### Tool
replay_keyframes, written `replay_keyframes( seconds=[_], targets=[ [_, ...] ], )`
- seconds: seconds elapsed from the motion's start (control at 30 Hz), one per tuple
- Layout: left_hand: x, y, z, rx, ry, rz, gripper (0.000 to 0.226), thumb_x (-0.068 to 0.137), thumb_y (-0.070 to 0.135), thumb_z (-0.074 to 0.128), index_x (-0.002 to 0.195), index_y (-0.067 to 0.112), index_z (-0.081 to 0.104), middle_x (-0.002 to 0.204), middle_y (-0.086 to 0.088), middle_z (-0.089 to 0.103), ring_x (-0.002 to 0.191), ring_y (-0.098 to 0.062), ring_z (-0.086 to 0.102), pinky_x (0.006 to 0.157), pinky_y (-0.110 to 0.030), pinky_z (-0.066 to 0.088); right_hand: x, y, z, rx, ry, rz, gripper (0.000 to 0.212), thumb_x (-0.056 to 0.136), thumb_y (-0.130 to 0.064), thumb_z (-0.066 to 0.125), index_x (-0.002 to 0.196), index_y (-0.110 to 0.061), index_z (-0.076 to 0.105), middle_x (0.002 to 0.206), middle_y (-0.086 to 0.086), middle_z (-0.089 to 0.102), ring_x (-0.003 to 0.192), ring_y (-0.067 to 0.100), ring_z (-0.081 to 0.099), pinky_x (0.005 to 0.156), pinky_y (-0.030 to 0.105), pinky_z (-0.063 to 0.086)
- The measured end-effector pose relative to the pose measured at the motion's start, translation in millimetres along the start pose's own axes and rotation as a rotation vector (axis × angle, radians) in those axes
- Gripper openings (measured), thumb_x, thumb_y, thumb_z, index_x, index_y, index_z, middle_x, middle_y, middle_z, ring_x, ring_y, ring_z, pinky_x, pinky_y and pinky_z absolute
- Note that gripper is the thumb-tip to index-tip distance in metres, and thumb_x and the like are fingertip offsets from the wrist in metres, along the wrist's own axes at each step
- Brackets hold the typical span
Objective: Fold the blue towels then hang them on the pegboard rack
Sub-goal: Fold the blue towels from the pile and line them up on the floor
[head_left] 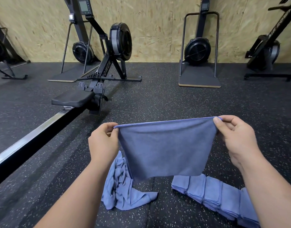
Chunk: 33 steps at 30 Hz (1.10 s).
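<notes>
blue towel (pixel 164 150) hangs folded, left hand (pixel 103 142) and right hand (pixel 236 137) fingers pinching its top corners.

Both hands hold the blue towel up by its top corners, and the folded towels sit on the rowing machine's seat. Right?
No. The head view shows the folded towels on the floor, not the seat. The left hand and right hand do hold the blue towel.
</notes>
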State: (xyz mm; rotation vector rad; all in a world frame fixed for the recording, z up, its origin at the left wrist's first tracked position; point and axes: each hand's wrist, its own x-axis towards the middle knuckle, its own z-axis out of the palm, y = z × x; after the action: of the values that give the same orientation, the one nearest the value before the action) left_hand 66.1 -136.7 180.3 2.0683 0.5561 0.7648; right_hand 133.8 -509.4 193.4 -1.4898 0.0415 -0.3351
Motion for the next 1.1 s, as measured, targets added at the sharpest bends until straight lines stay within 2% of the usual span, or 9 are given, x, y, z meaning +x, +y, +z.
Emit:
replay_keyframes(
  seconds=[0.07,0.17,0.3,0.43,0.53,0.63,0.8,0.97,1.1],
  targets=[
    [1.9,-4.3,4.1,-0.017,-0.076,-0.022,0.009,0.093,0.026,0.072,0.094,0.032,0.079,0.083,0.018,0.077,0.076,0.0,0.07,0.075,-0.031,0.057,0.7,4.0,1.2,-0.117,0.075,-0.047,0.006,0.098,-0.023,0.076,0.1,-0.019,0.072,0.087,0.003,0.075,0.066,0.004,0.06,0.064,0.02,0.048],
    [2.8,-8.4,10.3,-0.278,-0.215,-0.248,0.006,0.092,0.019,0.076,0.091,0.02,0.082,0.084,0.007,0.08,0.072,-0.012,0.068,0.074,-0.036,0.057,-0.9,8.9,-1.3,-0.352,0.184,-0.098,0.009,0.094,-0.03,0.079,0.097,-0.023,0.073,0.086,-0.006,0.076,0.075,0.009,0.068,0.074,0.029,0.052],
    [4.2,-4.4,9.9,-0.604,-0.378,-0.483,0.004,0.092,0.013,0.073,0.094,0.009,0.074,0.085,-0.01,0.072,0.076,-0.021,0.066,0.08,-0.034,0.054,2.6,13.6,-5.9,-0.243,0.24,0.001,0.013,0.087,-0.032,0.086,0.091,-0.024,0.077,0.084,-0.004,0.079,0.076,0.01,0.071,0.081,0.036,0.058],
    [-0.9,6.9,15.5,-0.643,-0.323,-0.589,0.008,0.089,0.015,0.069,0.084,0.018,0.063,0.063,0.004,0.051,0.054,-0.011,0.045,0.062,-0.028,0.04,4.7,11.4,0.7,-0.062,0.173,0.139,0.013,0.09,-0.02,0.084,0.1,-0.014,0.078,0.092,0.001,0.079,0.077,0.005,0.067,0.077,0.022,0.053],
    [-10.1,19.3,21.7,-0.634,-0.269,-0.66,0.019,0.084,0.016,0.069,0.073,0.023,0.055,0.06,0.005,0.035,0.047,-0.012,0.028,0.056,-0.03,0.027,3.5,13.5,9.5,-0.073,0.087,0.215,0.011,0.09,-0.019,0.084,0.095,-0.01,0.079,0.098,0.006,0.08,0.083,0.011,0.068,0.081,0.029,0.055],
    [-24.0,32.7,28.3,-0.58,-0.308,-0.649,0.022,0.086,0.017,0.067,0.071,0.022,0.052,0.055,0.006,0.031,0.047,-0.014,0.026,0.057,-0.03,0.024,-5.0,14.5,23.3,-0.119,0.025,0.233,0.01,0.088,-0.019,0.084,0.089,-0.011,0.08,0.096,0.007,0.081,0.083,0.015,0.068,0.078,0.034,0.054],
    [-49.5,47.1,47.3,-0.551,-0.405,-0.498,0.014,0.085,0.016,0.069,0.075,0.02,0.06,0.063,0.002,0.039,0.057,-0.018,0.031,0.055,-0.03,0.026,-32.1,11.0,56.1,-0.141,-0.084,0.225,0.015,0.088,-0.028,0.086,0.091,-0.015,0.079,0.084,-0.002,0.08,0.073,0.009,0.065,0.071,0.028,0.054],
    [-68.6,60.2,58.8,-0.578,-0.48,-0.403,0.011,0.075,0.02,0.074,0.067,0.024,0.069,0.067,-0.003,0.058,0.066,-0.019,0.048,0.064,-0.034,0.041,-57.5,9.2,82.5,-0.199,-0.183,0.097,0.006,0.091,-0.027,0.083,0.09,-0.022,0.079,0.078,0.001,0.078,0.067,0.012,0.063,0.068,0.036,0.05],
    [-72.0,61.4,62.0,-0.549,-0.485,-0.307,0.006,0.088,0.014,0.079,0.083,0.015,0.075,0.073,-0.003,0.072,0.069,-0.019,0.064,0.069,-0.037,0.055,-68.1,8.5,93.8,-0.244,-0.233,-0.003,0.007,0.093,-0.018,0.08,0.091,-0.025,0.078,0.085,-0.008,0.079,0.079,0.01,0.075,0.08,0.039,0.062]
  ],
)
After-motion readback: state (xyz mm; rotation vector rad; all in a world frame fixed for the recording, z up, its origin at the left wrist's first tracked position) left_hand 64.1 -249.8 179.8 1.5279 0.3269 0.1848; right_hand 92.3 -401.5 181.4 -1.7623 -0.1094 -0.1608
